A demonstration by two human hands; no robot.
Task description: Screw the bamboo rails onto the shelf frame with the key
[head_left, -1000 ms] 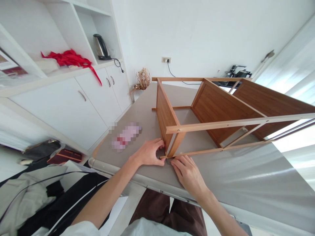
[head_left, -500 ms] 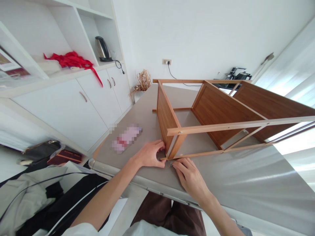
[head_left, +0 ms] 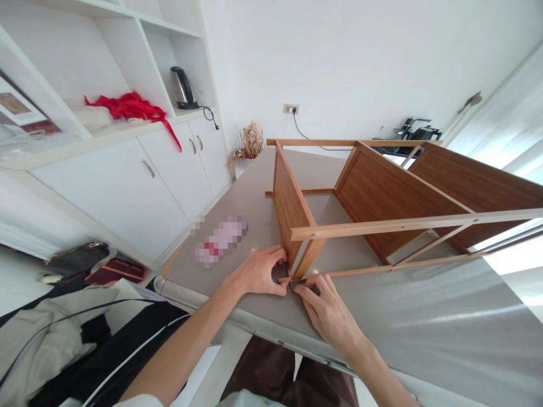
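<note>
A wooden shelf rack [head_left: 382, 178] lies on its side on the grey table [head_left: 407, 316], its panels standing on edge. My left hand [head_left: 259, 272] grips the near lower corner of the rack, thumb at the rail's end and fingers against the end panel. On the other side of that corner, my right hand [head_left: 326, 308] is closed in a pinch at the lower rail. Between its thumb and fingertips is a small metal piece, mostly hidden, too small to name.
A blurred pink object [head_left: 220, 240] lies on the table left of the rack. White cabinets [head_left: 110, 181] line the left, bearing an electric kettle [head_left: 183, 89] and red ribbon [head_left: 131, 106]. Dried plants [head_left: 250, 141] stand behind the table. Clothes [head_left: 46, 339] lie at lower left.
My right hand has moved slightly closer to the rack's corner, bringing the small metal piece up against the rail. My left hand keeps its grip. The whole view has shifted a little.
</note>
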